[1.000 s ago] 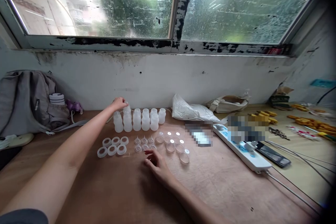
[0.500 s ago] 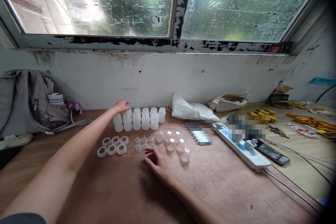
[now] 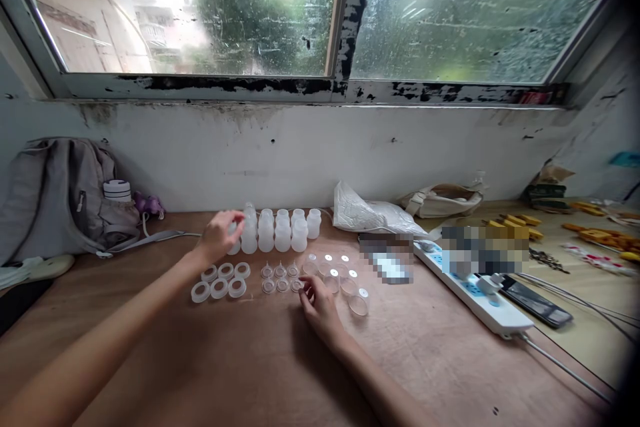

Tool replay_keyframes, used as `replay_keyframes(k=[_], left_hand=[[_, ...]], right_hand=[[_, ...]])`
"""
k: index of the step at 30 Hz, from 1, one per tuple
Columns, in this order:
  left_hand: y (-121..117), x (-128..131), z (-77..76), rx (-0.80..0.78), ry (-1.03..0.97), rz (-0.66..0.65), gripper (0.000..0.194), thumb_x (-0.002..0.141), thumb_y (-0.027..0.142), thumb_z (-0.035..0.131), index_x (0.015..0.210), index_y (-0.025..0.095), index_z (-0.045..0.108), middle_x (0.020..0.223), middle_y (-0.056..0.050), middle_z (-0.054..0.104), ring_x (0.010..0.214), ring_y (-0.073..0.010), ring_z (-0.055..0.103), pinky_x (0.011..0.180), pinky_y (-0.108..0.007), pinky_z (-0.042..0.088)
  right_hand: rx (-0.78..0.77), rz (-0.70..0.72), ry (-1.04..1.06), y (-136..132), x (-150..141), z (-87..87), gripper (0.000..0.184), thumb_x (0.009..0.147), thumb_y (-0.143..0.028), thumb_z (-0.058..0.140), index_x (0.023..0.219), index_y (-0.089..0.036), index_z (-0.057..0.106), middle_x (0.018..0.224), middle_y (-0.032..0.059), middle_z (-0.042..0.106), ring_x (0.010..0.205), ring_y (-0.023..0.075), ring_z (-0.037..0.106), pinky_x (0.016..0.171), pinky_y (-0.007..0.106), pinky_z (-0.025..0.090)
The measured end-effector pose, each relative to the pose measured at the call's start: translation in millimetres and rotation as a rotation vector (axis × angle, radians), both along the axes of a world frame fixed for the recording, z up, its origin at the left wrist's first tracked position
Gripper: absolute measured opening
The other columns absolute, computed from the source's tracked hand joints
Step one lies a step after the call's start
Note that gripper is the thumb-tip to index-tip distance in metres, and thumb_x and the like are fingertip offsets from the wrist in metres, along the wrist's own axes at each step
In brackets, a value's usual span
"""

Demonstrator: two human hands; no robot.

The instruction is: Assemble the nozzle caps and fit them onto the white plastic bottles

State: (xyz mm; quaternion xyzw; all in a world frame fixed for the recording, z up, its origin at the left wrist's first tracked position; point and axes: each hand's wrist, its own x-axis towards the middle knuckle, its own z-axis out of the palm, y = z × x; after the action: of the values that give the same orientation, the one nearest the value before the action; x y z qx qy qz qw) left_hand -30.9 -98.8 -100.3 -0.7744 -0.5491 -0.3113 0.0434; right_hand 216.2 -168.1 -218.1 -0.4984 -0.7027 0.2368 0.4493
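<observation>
At work with both bare hands over a brown wooden tabletop (image 3: 240, 367), before a white wall (image 3: 310, 153). Reaching with the left hand (image 3: 219, 235), with fingers bent and close together, to the leftmost frosted white plastic bottle (image 3: 233, 248) — partly hidden behind the hand, so impossible to tell whether pinched or merely touched. Lined up beside it, upright and in close rows near the wall: more frosted white plastic bottles (image 3: 267, 237). Resting low with the right hand (image 3: 320, 310), with fingers loosely curled and thumb apart from forefinger, just beside small clear pieces with pointed tips (image 3: 281, 271); contact there too fine to make out. Laid out left of those, translucent white plastic rings (image 3: 219, 296); to their right, shallow clear round covers (image 3: 358, 307). Visible farther right, a long white power strip (image 3: 480, 303); at far left, a grey fabric backpack (image 3: 65, 197).
</observation>
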Motion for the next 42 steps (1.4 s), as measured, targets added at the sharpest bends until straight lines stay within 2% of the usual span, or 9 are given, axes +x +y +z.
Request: replay_keyframes(k=[4,7,9,13,19,24,31,36,42], left_hand=[[-54.4,-5.4,-59.5,0.064,0.203,-0.053,0.028,0.078,0.035,0.049,0.097,0.016,0.057,0.094,-0.009,0.063,0.088,-0.0248,0.054,0.080,-0.039,0.038],[-69.4,-5.9,-96.2,0.053,0.251,-0.013,0.032,0.076,0.037,0.051,0.097,0.014,0.056,0.094,-0.012,0.063,0.090,-0.0269,0.054,0.084,-0.043,0.034],[-70.7,-4.5,-108.3,0.050,0.241,0.015,0.029,0.077,0.036,0.050,0.094,0.014,0.057,0.092,-0.012,0.063,0.089,-0.0275,0.055,0.086,-0.045,0.032],[-71.5,7.0,-106.7,0.048,0.109,-0.001,0.027,0.077,0.033,0.051,0.098,0.016,0.055,0.093,-0.010,0.061,0.089,-0.0272,0.053,0.082,-0.042,0.036],[-82.6,56.6,-94.4,-0.092,-0.316,-0.227,0.029,0.079,0.031,0.053,0.106,0.021,0.052,0.099,-0.006,0.052,0.094,-0.0201,0.052,0.084,-0.034,0.043],[-76.7,87.9,-105.5,-0.238,-0.540,-0.330,0.032,0.074,0.030,0.060,0.104,0.022,0.052,0.100,-0.004,0.053,0.090,-0.0182,0.055,0.080,-0.033,0.046],[-66.5,85.4,-121.6,-0.479,-0.823,-0.329,0.033,0.070,0.033,0.064,0.097,0.018,0.050,0.095,-0.006,0.059,0.082,-0.0168,0.060,0.074,-0.031,0.050],[-66.6,84.4,-119.4,-0.598,-0.913,-0.400,0.035,0.069,0.029,0.066,0.097,0.017,0.048,0.094,-0.006,0.061,0.085,-0.0177,0.062,0.078,-0.032,0.050],[-71.1,84.6,-113.2,-0.624,-0.905,-0.425,0.032,0.070,0.029,0.065,0.096,0.017,0.050,0.089,-0.005,0.062,0.080,-0.0171,0.062,0.072,-0.030,0.051]], right_hand=[[0.075,-0.061,-0.189,13.0,5.2,-14.5,0.033,0.076,-0.016,0.045,0.109,-0.013,0.050,0.084,0.0090,0.056,0.075,0.0198,0.055,0.070,0.035,0.047],[0.112,-0.054,-0.270,15.6,5.3,-21.0,0.027,0.077,-0.016,0.045,0.102,-0.014,0.054,0.092,0.0117,0.055,0.085,0.0225,0.054,0.076,0.038,0.046],[0.095,-0.032,-0.256,14.6,5.6,-21.2,0.021,0.078,-0.016,0.044,0.096,-0.016,0.055,0.093,0.0112,0.054,0.082,0.0208,0.055,0.074,0.035,0.047],[0.053,-0.028,-0.175,11.6,6.5,-16.2,0.014,0.076,-0.017,0.048,0.089,-0.017,0.052,0.090,0.0079,0.055,0.072,0.0171,0.057,0.067,0.031,0.049],[0.034,0.005,-0.030,6.3,2.0,-9.4,0.016,0.077,-0.017,0.047,0.092,-0.017,0.047,0.082,0.0056,0.058,0.060,0.0132,0.056,0.055,0.026,0.048],[0.066,0.038,0.008,-2.3,0.6,-2.7,0.018,0.078,-0.016,0.047,0.095,-0.019,0.050,0.074,0.0029,0.057,0.060,0.0132,0.056,0.056,0.026,0.048],[0.097,0.201,0.048,-11.3,-6.3,0.6,0.034,0.077,-0.009,0.044,0.109,-0.021,0.050,0.091,0.0052,0.060,0.074,0.0136,0.058,0.069,0.028,0.050],[-0.097,0.300,0.222,-20.0,-9.6,10.3,0.045,0.078,-0.009,0.043,0.121,-0.025,0.041,0.095,0.0043,0.060,0.080,0.0136,0.059,0.072,0.028,0.050],[-0.379,0.343,0.391,-21.6,-8.7,17.1,0.045,0.075,-0.014,0.048,0.117,-0.027,0.043,0.096,0.0033,0.061,0.055,0.0093,0.052,0.048,0.021,0.046]])
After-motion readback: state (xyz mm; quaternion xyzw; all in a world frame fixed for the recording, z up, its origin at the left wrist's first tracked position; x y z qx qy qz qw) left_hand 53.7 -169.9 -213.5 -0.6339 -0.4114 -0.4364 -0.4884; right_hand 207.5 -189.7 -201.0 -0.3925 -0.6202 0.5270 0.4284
